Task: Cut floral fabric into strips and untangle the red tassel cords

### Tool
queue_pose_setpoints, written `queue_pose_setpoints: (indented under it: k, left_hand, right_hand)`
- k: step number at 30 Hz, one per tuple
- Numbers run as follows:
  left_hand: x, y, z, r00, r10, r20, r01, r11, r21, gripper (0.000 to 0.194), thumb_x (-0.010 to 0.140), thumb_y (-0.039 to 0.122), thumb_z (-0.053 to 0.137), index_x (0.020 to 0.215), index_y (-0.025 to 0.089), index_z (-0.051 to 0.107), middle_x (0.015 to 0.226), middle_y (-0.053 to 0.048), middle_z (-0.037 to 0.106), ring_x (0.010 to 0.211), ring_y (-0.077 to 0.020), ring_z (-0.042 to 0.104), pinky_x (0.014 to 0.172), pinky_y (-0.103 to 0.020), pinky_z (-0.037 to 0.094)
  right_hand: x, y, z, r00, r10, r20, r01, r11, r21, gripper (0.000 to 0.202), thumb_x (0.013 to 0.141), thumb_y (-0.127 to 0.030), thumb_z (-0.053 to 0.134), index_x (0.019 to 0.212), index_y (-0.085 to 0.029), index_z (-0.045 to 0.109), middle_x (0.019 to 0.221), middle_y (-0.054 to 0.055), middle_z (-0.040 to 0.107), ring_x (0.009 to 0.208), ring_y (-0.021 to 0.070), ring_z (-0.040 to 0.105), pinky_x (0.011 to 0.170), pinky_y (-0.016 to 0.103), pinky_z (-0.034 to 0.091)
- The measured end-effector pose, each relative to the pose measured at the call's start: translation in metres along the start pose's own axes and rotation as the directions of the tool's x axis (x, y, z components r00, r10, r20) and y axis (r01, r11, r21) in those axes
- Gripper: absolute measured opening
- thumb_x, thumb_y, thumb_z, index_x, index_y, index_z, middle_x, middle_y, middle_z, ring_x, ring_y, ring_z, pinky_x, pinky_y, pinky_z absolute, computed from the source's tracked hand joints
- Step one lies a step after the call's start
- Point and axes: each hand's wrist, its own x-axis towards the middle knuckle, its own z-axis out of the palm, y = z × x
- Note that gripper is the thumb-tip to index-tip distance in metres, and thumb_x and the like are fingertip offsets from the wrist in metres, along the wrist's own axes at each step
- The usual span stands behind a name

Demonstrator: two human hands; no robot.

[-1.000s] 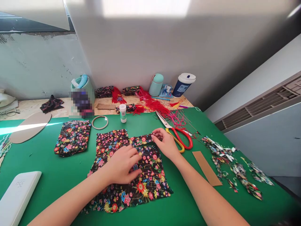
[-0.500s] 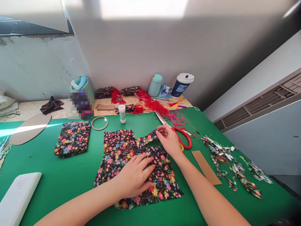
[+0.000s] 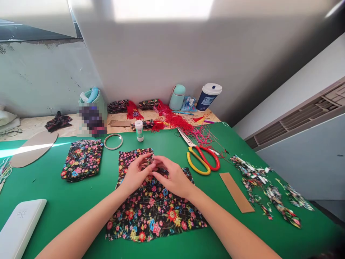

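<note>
A black fabric piece with a bright flower print (image 3: 151,219) lies spread in front of me, with a cut in its upper right part. Over its upper part my left hand (image 3: 136,174) and my right hand (image 3: 172,176) meet, fingertips almost touching. Both are closed in a pinch on the fabric near the cut; the fingers mostly hide the pinched bit. To the right of my right hand lie large scissors (image 3: 199,158) with one red and one yellow handle, blades apart.
A folded floral fabric stack (image 3: 82,160), a metal ring (image 3: 113,141) and a glue stick (image 3: 139,131) lie beyond the fabric. On the right are a cardboard strip (image 3: 237,192) and fabric scraps (image 3: 280,203). Red tassels (image 3: 175,118), a bottle (image 3: 177,98) and a cup (image 3: 209,97) line the back.
My right hand has moved left, bringing the loose fabric strip over the piece. My left hand has lifted from lying flat and moved up to meet it. The scissors' handles are now uncovered.
</note>
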Motion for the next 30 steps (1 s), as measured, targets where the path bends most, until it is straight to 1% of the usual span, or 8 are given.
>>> queue_pose_setpoints:
  k: [3,5,7,10,13,24,26,30]
  left_hand:
    - [0.003,-0.004,-0.005,0.997,0.013,-0.070,-0.008,0.997,0.076,0.034,0.074,0.033,0.068,0.102,0.016,0.065,0.091,-0.007,0.072,0.078,-0.0198,0.069,0.079,-0.036,0.056]
    - [0.003,-0.004,-0.007,0.993,0.028,-0.119,-0.012,0.992,0.127,0.029,0.076,0.035,0.065,0.098,0.017,0.066,0.091,-0.007,0.072,0.077,-0.0193,0.070,0.075,-0.033,0.057]
    - [0.002,-0.002,-0.008,0.985,0.055,-0.163,-0.020,0.977,0.210,0.027,0.077,0.035,0.063,0.097,0.018,0.068,0.100,-0.006,0.071,0.069,-0.0166,0.069,0.067,-0.029,0.056]
    - [0.000,0.001,-0.009,0.979,0.071,-0.192,-0.011,0.955,0.296,0.027,0.079,0.035,0.060,0.100,0.020,0.068,0.111,-0.006,0.067,0.055,-0.0119,0.065,0.054,-0.025,0.052]
    - [0.000,0.002,-0.009,0.979,0.073,-0.189,-0.012,0.953,0.302,0.027,0.078,0.033,0.060,0.100,0.019,0.068,0.107,-0.006,0.068,0.049,-0.0093,0.061,0.049,-0.023,0.049]
    - [0.001,0.002,-0.013,0.978,0.067,-0.197,-0.015,0.967,0.255,0.032,0.081,0.040,0.056,0.102,0.016,0.061,0.062,0.005,0.055,0.038,-0.0059,0.051,0.040,-0.018,0.034]
    - [0.001,0.002,-0.014,0.978,0.056,-0.199,0.001,0.962,0.273,0.032,0.082,0.040,0.055,0.103,0.016,0.061,0.054,0.007,0.048,0.038,-0.0070,0.051,0.040,-0.017,0.032]
    - [0.000,0.000,-0.015,0.977,0.042,-0.208,0.015,0.964,0.266,0.033,0.083,0.040,0.053,0.105,0.016,0.059,0.049,0.008,0.047,0.038,-0.0083,0.052,0.039,-0.017,0.030]
  right_hand:
    - [0.001,-0.002,-0.018,1.000,-0.028,-0.005,0.026,0.982,-0.187,0.033,0.085,-0.026,0.054,0.116,-0.018,0.049,0.106,0.010,0.061,0.098,0.0208,0.062,0.089,0.038,0.050]
    - [-0.002,0.002,-0.038,0.987,0.076,-0.142,-0.127,0.908,-0.400,0.022,0.085,-0.028,0.051,0.103,-0.015,0.055,0.101,0.012,0.060,0.091,0.0231,0.062,0.084,0.040,0.050]
    - [-0.007,0.010,-0.061,0.921,0.225,-0.319,-0.381,0.698,-0.607,0.024,0.082,-0.026,0.052,0.101,-0.012,0.056,0.101,0.015,0.058,0.093,0.0285,0.060,0.084,0.044,0.048]
    - [-0.018,0.022,-0.086,0.795,0.398,-0.457,-0.593,0.353,-0.724,0.039,0.076,-0.024,0.057,0.111,-0.008,0.053,0.105,0.020,0.056,0.101,0.0363,0.057,0.082,0.047,0.048]
    - [-0.024,0.030,-0.097,0.710,0.516,-0.479,-0.659,0.248,-0.710,0.050,0.075,-0.026,0.059,0.118,-0.004,0.047,0.111,0.023,0.054,0.102,0.0353,0.057,0.082,0.042,0.047]
    - [-0.012,0.038,-0.099,0.585,0.618,-0.525,-0.756,0.182,-0.628,0.027,0.074,-0.030,0.051,0.096,-0.015,0.051,0.091,0.016,0.064,0.083,0.0296,0.063,0.065,0.034,0.040]
    - [-0.015,0.043,-0.103,0.586,0.597,-0.548,-0.788,0.260,-0.559,0.018,0.071,-0.032,0.052,0.084,-0.019,0.051,0.079,0.010,0.063,0.074,0.0265,0.061,0.061,0.033,0.038]
    - [-0.022,0.051,-0.108,0.603,0.534,-0.593,-0.740,0.652,-0.164,0.015,0.060,-0.031,0.055,0.064,-0.023,0.044,0.054,-0.001,0.048,0.051,0.0171,0.047,0.050,0.029,0.032]
